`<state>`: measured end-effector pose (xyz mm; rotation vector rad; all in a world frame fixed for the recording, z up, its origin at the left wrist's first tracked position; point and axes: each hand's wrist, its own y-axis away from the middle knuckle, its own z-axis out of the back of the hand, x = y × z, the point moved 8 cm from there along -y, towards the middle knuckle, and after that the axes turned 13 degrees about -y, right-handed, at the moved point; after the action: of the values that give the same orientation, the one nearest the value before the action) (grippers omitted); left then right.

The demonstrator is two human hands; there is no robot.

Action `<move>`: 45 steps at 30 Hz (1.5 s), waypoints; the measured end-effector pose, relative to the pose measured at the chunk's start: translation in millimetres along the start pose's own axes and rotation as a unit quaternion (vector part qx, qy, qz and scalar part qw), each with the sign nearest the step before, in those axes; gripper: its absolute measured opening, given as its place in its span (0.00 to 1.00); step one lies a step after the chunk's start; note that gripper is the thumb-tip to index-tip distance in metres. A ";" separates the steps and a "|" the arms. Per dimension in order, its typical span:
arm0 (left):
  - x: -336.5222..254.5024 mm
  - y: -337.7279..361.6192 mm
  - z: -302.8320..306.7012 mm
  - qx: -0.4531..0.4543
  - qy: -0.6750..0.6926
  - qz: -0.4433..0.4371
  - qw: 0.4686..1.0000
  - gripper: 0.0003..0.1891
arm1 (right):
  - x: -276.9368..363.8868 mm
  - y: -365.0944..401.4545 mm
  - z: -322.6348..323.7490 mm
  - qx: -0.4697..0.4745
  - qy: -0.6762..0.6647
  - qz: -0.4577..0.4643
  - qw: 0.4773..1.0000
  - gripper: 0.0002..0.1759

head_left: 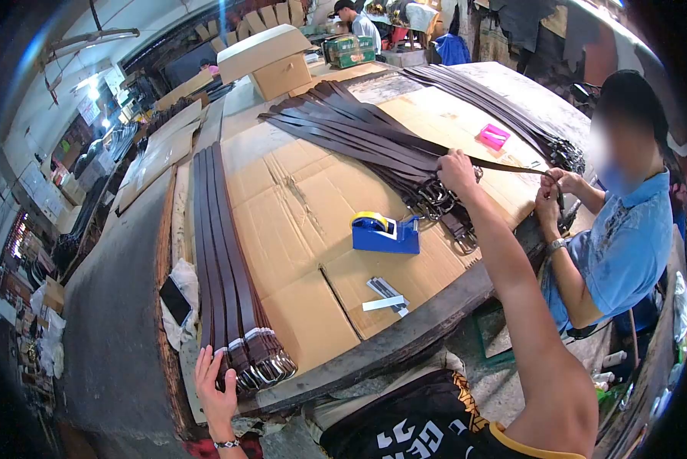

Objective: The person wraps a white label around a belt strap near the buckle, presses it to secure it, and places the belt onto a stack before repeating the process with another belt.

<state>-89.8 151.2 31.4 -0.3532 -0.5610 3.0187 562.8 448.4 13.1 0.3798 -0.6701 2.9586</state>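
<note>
My left hand (216, 386) is open, its fingers spread against the buckle end of a stack of dark brown leather belts (225, 252). These belts lie lengthwise on the left of the table, with metal buckles (263, 367) and white bands near the front edge. My right hand (456, 173) reaches across and is closed on a dark belt at the buckle end of a fanned-out pile of belts (351, 126). Its fingertips are partly hidden. To its right, a co-worker's hands (553, 191) hold a belt that stretches over from the pile.
A blue tape dispenser (387, 234) and several label strips (388, 297) sit on the cardboard-covered table (282, 229). A phone (176, 301) lies at left. Further back are a carton (280, 75), a pink item (493, 137) and more belts (496, 107). A co-worker (626, 237) stands at right.
</note>
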 end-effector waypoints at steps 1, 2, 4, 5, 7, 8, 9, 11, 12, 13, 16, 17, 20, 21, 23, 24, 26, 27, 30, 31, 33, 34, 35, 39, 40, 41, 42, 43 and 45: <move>-0.4 -0.5 0.3 0.000 0.002 0.002 1.000 0.22 | 1.7 -1.7 -10.9 0.024 0.001 0.026 0.999 0.12; -1.4 -0.7 1.0 0.000 0.004 0.004 1.000 0.22 | 1.1 -3.3 -19.0 0.027 0.008 0.033 0.999 0.11; -2.4 0.1 2.1 -0.001 0.006 0.007 1.000 0.22 | 11.6 -3.5 -14.7 0.049 0.039 0.071 0.996 0.12; -2.2 0.6 1.7 -0.002 0.007 0.008 1.000 0.22 | 18.2 -4.2 -13.0 0.060 0.053 0.090 0.993 0.12; -1.8 0.0 2.8 -0.003 0.006 0.008 1.000 0.21 | 16.7 -4.8 -14.3 0.114 0.039 0.088 0.989 0.14; -2.5 -0.3 2.8 0.000 0.006 0.007 1.000 0.21 | 15.1 -3.7 -14.5 0.129 0.051 0.080 0.987 0.15; -3.3 -0.3 2.3 0.003 0.006 0.007 1.000 0.21 | 14.2 -2.8 -13.6 0.144 0.064 0.071 0.985 0.16; -3.6 -0.6 2.3 0.003 0.011 0.010 1.000 0.21 | 17.6 -1.6 -9.8 0.144 0.058 0.090 0.984 0.16; -3.8 -1.1 2.4 0.003 0.014 0.010 1.000 0.21 | 18.8 -2.0 -11.5 0.135 0.061 0.100 0.984 0.15; -3.3 -1.4 1.8 0.004 0.015 0.010 1.000 0.21 | 19.9 -2.9 -12.3 0.124 0.064 0.109 0.984 0.15; -1.7 -0.6 2.6 0.000 0.019 0.011 1.000 0.21 | 27.7 0.4 -7.7 0.135 0.047 0.118 0.983 0.11; -3.4 -0.7 3.6 -0.005 0.021 0.011 1.000 0.21 | 26.8 -2.3 -8.8 0.123 0.040 0.125 0.984 0.10; -3.0 0.0 4.6 -0.012 0.018 0.012 1.000 0.21 | 17.8 -7.4 -15.2 0.110 0.066 0.143 0.981 0.08; -2.4 0.3 3.9 -0.013 0.015 0.012 1.000 0.21 | 18.3 -7.4 -14.9 0.121 0.067 0.139 0.981 0.09; -1.8 0.6 3.4 -0.019 0.018 0.008 1.000 0.21 | 19.2 -5.2 -14.8 0.142 0.069 0.132 0.979 0.10; -1.3 0.7 3.5 -0.023 0.019 0.005 1.000 0.21 | 20.9 -4.9 -16.9 0.155 0.075 0.136 0.976 0.11; -0.5 1.1 3.2 -0.026 0.021 0.003 0.999 0.21 | 19.5 -8.1 -10.6 0.130 0.029 0.100 0.986 0.12; 0.1 1.4 3.3 -0.029 0.022 0.002 0.999 0.21 | 17.7 -11.1 -7.0 0.117 0.007 0.083 0.990 0.12; 0.4 1.1 3.6 -0.030 0.028 0.007 0.999 0.20 | 19.9 -25.5 16.6 0.046 -0.133 0.083 0.987 0.13; 1.3 1.3 3.1 -0.031 0.030 0.011 0.999 0.20 | 23.4 -28.3 26.0 0.032 -0.190 0.070 0.979 0.13; 2.2 1.1 1.3 -0.033 0.035 0.016 0.999 0.20 | 29.2 -37.7 24.3 0.021 -0.234 0.040 0.971 0.15; 2.0 0.8 1.0 -0.034 0.032 0.014 0.999 0.20 | 47.9 -33.9 33.2 0.012 -0.250 0.025 0.968 0.15; 2.0 0.8 0.9 -0.034 0.028 0.012 0.999 0.20 | 67.4 -29.5 41.1 0.004 -0.265 0.009 0.964 0.15; 3.1 2.0 1.4 -0.032 0.040 0.016 0.999 0.21 | 155.0 2.9 55.3 0.004 -0.330 0.021 0.944 0.15; 2.9 1.9 1.8 -0.027 0.038 0.014 0.999 0.21 | 174.2 12.9 49.0 -0.013 -0.346 0.045 0.937 0.15; 3.0 1.0 2.6 -0.022 0.036 0.012 0.999 0.21 | 198.6 29.0 49.6 -0.026 -0.348 0.055 0.936 0.15; 3.2 0.0 3.5 -0.017 0.033 0.011 0.999 0.21 | 218.9 46.2 44.9 -0.044 -0.365 0.089 0.926 0.15; 4.1 -1.1 4.3 -0.006 0.025 0.017 1.000 0.21 | 243.2 70.2 51.7 -0.039 -0.381 0.088 0.919 0.14; 3.0 -3.3 7.4 0.019 0.009 0.033 0.999 0.21 | 276.0 112.7 42.1 -0.042 -0.452 0.109 0.884 0.11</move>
<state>-94.4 151.9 38.7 -0.4051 -0.5009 3.0802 290.2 336.1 74.7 1.8298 -0.9378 2.7908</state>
